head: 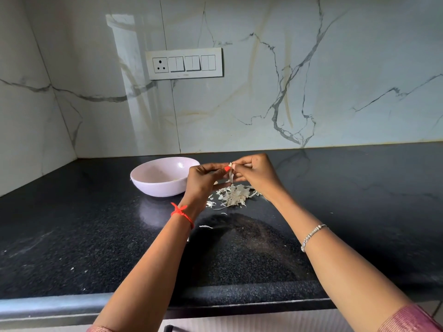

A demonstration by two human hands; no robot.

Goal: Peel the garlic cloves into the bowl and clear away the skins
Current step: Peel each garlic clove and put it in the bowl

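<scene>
Both hands meet in the air above the black speckled stone bench, just right of the pale pink shallow bowl. The left hand and the right hand each pinch the small papery-skinned garlic clove between thumb and fingertips, a strip of loosened skin hanging from it. Directly below lies the heap of dry whitish garlic skins, with stray flakes scattered nearer on the bench.

The clove is probably light and firm, best held at its two ends so that the skin can be stripped lengthwise. The skins are likely weightless, brittle and easily blown about; gathering them by sweeping with a flat palm would suit better than pinching. The bowl's contents are barely visible.
</scene>
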